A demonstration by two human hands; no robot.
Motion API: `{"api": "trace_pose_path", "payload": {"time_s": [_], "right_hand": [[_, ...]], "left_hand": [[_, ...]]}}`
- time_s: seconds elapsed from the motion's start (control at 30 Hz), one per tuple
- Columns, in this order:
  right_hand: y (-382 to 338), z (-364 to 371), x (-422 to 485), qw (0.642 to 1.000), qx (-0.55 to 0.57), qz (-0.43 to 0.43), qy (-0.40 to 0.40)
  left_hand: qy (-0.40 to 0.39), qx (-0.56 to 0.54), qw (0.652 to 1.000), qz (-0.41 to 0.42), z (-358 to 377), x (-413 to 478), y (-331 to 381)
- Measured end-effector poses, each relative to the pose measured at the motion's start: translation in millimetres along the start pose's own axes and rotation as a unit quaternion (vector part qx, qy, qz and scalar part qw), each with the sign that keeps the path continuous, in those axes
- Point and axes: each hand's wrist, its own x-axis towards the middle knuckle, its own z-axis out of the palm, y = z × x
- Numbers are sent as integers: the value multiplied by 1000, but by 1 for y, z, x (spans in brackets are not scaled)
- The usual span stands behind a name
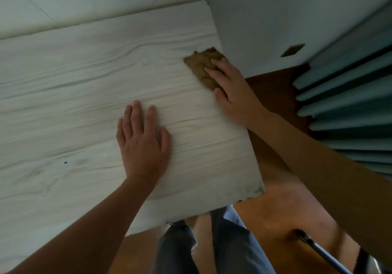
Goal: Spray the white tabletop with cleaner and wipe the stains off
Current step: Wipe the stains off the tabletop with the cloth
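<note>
The white wood-grain tabletop point(74, 87) fills the left and middle of the head view. A brown cloth point(200, 66) lies crumpled at the table's right edge, near the far corner. My right hand point(231, 89) lies on the cloth with straight fingers, pressing it onto the surface. Flat on the tabletop, my left hand point(144, 144) rests with fingers spread, a little nearer to me and left of the cloth. A small dark speck point(65, 162) shows on the table to the left. No spray bottle is in view.
A white wall point(265, 19) rises behind and right of the table. Teal pleated curtains point(350, 95) hang at the right. Brown floor point(275, 199) lies below the table's right edge, with my legs point(229, 244) and a dark metal bar point(314, 244) near the bottom.
</note>
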Motion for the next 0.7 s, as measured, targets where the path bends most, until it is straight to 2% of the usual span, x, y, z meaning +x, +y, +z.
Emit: {"api": "trace_pose_path", "payload": {"time_s": [0.23,0.43,0.7], "right_hand": [[-46,23,-133,996,-47,71,12],[-108,53,-215,988,-41,145,24],[-161,84,-230,966,-29,250,63]], "left_hand": [[-10,-16,1000,4,-1,-2,-1],[-20,-31,999,8,-4,-3,-2],[-71,-79,994,31,-39,-20,-16]]}}
